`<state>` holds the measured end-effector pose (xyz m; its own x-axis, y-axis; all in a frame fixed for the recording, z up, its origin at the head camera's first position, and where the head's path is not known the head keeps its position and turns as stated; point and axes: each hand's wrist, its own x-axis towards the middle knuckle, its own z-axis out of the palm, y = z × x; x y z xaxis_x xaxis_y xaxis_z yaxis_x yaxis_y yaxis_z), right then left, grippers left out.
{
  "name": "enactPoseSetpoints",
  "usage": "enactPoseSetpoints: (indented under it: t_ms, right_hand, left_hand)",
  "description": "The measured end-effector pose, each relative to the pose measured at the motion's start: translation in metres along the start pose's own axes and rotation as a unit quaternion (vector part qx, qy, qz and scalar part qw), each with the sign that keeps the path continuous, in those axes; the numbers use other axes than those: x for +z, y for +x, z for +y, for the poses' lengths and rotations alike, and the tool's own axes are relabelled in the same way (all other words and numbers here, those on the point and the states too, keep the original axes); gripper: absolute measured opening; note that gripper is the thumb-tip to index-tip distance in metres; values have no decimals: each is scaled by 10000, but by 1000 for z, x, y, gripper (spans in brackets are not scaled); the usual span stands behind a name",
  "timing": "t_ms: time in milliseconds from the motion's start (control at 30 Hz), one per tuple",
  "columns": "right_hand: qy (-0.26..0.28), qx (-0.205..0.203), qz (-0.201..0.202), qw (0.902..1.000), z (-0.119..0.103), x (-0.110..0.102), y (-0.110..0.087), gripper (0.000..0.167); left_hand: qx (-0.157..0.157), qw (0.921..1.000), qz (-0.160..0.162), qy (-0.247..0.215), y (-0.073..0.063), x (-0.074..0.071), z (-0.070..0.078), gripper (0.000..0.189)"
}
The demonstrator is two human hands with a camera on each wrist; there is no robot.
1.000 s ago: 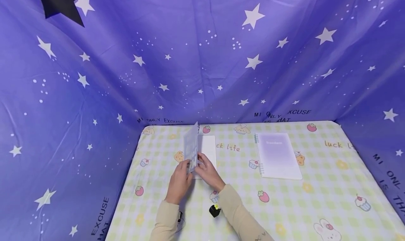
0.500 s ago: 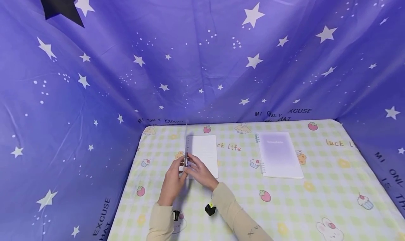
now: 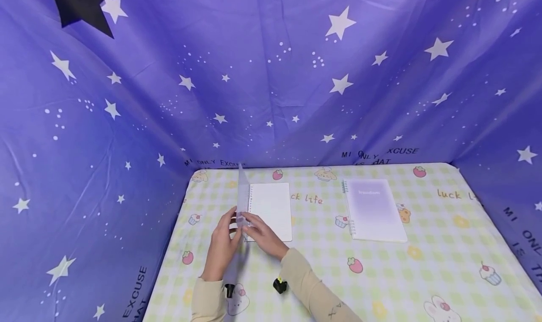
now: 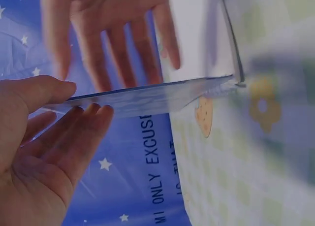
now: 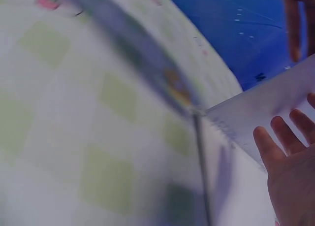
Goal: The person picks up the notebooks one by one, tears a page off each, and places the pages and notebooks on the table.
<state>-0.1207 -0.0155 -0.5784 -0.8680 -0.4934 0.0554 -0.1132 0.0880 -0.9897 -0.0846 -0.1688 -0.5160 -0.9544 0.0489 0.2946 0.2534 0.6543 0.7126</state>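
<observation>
A spiral notebook with a white lined page [image 3: 272, 209] lies at the left of the table, its translucent bluish cover [image 3: 243, 195] standing nearly upright along the binding. My left hand [image 3: 220, 250] holds the cover's near side edge; in the left wrist view the thumb [image 4: 54, 90] is on one face and the fingers [image 4: 93, 120] on the other. Across the page reaches my right hand [image 3: 266, 237], its fingers loosely straight and spread [image 5: 283, 137] by the cover's inner face. Whether they touch it I cannot tell.
A second spiral notebook [image 3: 374, 214], with a purple-to-white cover, lies closed at the right. Beneath is a green checked tablecloth [image 3: 322, 284] with cartoon prints. Purple star-printed curtains [image 3: 271, 77] hang behind and at the sides. Small black devices [image 3: 280, 285] sit at the wrists.
The cover has swung leftward from leaning over the page to past upright, uncovering the lined page. Both hands have moved left with it, and the right fingers look straighter.
</observation>
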Motion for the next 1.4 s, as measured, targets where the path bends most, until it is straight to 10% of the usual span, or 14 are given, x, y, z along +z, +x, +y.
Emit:
enactPoseSetpoints:
  t_ms: [333, 633, 1133, 1400]
  right_hand:
    - [-1420, -646, -232, 9875, 18, 9, -6, 62]
    - [-3218, -836, -570, 9414, 22, 6, -14, 68]
    - [-4212, -803, -843, 8995, 25, 10, -14, 66]
    - [-4251, -869, -802, 8974, 26, 9, -14, 64]
  left_hand:
    - [-317, 9979, 523, 223, 0, -12, -1, 52]
    - [-887, 9926, 704, 442, 4, -14, -7, 49]
    - [-1152, 9841, 1105, 783, -1, -25, -36, 51]
    - [-1543, 9763, 1092, 1052, -2, -27, -52, 52]
